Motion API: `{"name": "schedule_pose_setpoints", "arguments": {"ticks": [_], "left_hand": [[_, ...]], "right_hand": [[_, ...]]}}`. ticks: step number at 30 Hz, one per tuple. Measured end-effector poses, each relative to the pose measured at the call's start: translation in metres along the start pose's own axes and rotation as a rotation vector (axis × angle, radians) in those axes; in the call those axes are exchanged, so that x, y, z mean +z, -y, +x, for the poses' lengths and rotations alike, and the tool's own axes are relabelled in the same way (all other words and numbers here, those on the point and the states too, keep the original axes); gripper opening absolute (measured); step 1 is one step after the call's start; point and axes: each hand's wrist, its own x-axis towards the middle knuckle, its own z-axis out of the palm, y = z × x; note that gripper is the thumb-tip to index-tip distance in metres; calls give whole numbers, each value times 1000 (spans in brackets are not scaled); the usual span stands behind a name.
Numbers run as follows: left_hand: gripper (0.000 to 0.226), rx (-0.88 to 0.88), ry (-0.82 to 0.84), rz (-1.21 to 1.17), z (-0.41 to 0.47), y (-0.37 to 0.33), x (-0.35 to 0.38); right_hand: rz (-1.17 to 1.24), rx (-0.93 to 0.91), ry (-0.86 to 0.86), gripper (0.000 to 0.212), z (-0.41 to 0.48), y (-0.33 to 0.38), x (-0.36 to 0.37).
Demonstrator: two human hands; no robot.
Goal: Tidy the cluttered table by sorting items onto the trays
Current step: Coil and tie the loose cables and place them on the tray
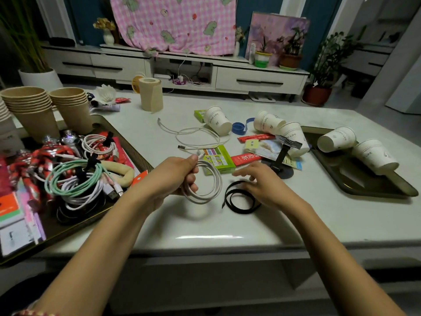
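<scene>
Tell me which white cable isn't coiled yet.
The loose white cable sprawled on the table beyond the green box. The left hand grips a coiled one; the left tray holds bundled ones.

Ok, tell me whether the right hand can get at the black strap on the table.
Probably yes: the right hand is right at the black strap, fingers spread over its loop, and nothing lies on it.

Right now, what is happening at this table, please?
A person is tidying a cluttered table. The left hand grips a coiled white cable. The right hand reaches onto a black strap lying on the table beside it. The left tray holds bundled cables, toys and stacked brown cups. The right tray holds two white paper cups on their sides. A loose white cable, other white cups and packets lie on the table.
</scene>
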Motion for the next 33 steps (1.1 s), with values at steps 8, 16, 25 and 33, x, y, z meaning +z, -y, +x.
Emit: {"name": "schedule_pose_setpoints", "arguments": {"ticks": [8, 16, 25, 33], "left_hand": [[35, -23, 16, 46, -1, 4, 3], [35, -4, -11, 9, -1, 0, -2], [35, -5, -23, -7, -1, 1, -5], [36, -24, -1, 9, 0, 5, -2]], "right_hand": [[35, 119, -121, 6, 8, -11, -1], [160, 259, -251, 7, 7, -11, -2], [12, 57, -303, 11, 2, 6, -4], [-118, 263, -112, 19, 11, 16, 15]]}}
